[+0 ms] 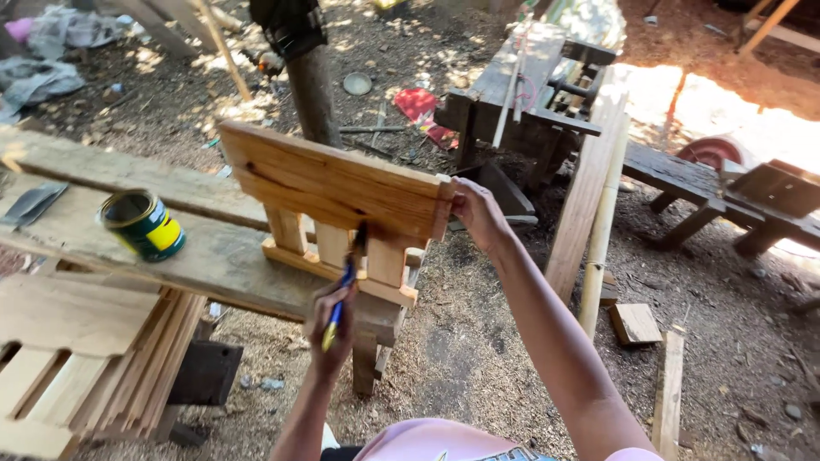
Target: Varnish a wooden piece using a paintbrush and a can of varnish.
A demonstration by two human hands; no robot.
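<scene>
Closest to me is my pink shirt [427, 442] at the bottom edge, with both my forearms reaching up from it. My left hand [335, 329] is closed around a paintbrush [344, 286] with a blue and yellow handle; the dark bristles point up and touch the underside of the wooden frame [337, 183], just by its short upright slats. My right hand [478, 213] is wrapped over the right end of the frame's top board, fingers closed on the edge, keeping it tilted up on its side. The frame is glossy amber on its broad face, and its lower rail rests on the desk [205, 256], a rough plank surface that runs off to the left.

To my left, beside the desk, a stack of pale unfinished slatted panels [77, 358] leans low against it. On the desk, left of the frame and well apart from it, lies an open tin can [143, 224] on its side, green and yellow, its mouth turned up and left. A grey scrap [30, 205] lies further left.

The floor [478, 341] is dirt and sawdust. To my right, 2 long pale boards [589, 205] lean upward, with a small wood offcut [634, 323] near their foot. Beyond stand a tree trunk [312, 94], a dark bench [521, 77] and a low dark bench [726, 192] in bright sun.
</scene>
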